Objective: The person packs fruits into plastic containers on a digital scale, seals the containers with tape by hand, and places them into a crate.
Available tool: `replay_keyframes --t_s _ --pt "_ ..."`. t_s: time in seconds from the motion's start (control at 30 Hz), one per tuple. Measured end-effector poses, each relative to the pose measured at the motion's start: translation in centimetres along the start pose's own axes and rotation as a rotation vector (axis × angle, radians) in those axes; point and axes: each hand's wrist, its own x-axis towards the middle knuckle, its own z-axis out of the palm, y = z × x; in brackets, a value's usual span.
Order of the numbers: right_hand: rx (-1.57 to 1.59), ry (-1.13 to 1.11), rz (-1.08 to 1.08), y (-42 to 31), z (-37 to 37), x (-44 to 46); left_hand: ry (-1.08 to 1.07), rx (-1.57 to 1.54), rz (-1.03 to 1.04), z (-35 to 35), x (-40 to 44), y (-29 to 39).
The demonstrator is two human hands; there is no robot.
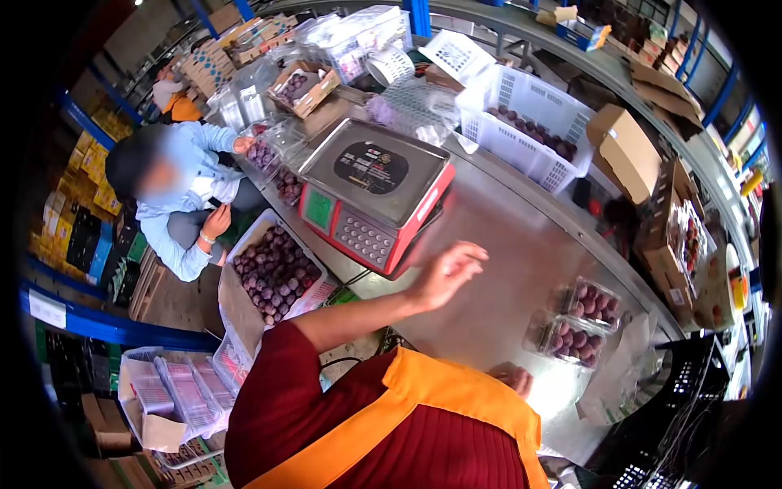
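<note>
Clock on view centre. Steel bench (pixel 505 244) runs from the middle out past 4 o'clock. Co-worker in pale blue sleeves (pixel 195 147) near 10. White crate (pixel 505 155) with dark round fruit (pixel 533 130) between 1 and 2; fruit-filled tub (pixel 319 295) near 9. Red-sided scale (pixel 375 187) at 12. 2 clear punnets (pixel 570 357) of fruit together on bench at 4. Left hand (pixel 446 279), just off centre toward 4: empty, fingers loosely bent, near scale. Right hand (pixel 515 379) at 5, mostly hidden; can't tell its grip.
</note>
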Motion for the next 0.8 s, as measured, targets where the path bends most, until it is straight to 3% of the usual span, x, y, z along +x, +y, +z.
replay_keyframes --t_s 0.03,0.13,0.2,0.3,0.37,0.5,0.8 --pt "0.018 -0.114 0.075 0.3 2.9 -1.1 0.130 -0.057 -0.029 -3.6 -0.4 0.4" --pt "-0.507 -0.475 -0.175 0.0 10.7 -1.0 0.486 -0.017 0.064 -14.3 -3.0 1.1" --pt "-0.539 -0.541 -0.209 0.2 15.9 0.4 0.676 0.008 0.021 -21.4 -5.9 0.1" --pt "-0.991 -0.389 -0.775 1.7 20.7 2.8 1.015 0.043 -0.199 -29.8 -10.0 -1.6" --pt "-1.097 -0.377 -0.730 1.3 22.8 2.2 1.141 -0.093 -0.312 -35.3 -12.3 -4.6" --pt "-1.184 -0.318 -0.739 2.0 22.8 2.6 1.176 -0.156 -0.316 -38.9 -12.4 -5.8" --pt "-1.216 -0.282 -0.789 1.7 23.4 2.4 0.973 -0.078 -0.121 -37.0 -7.9 -3.7"
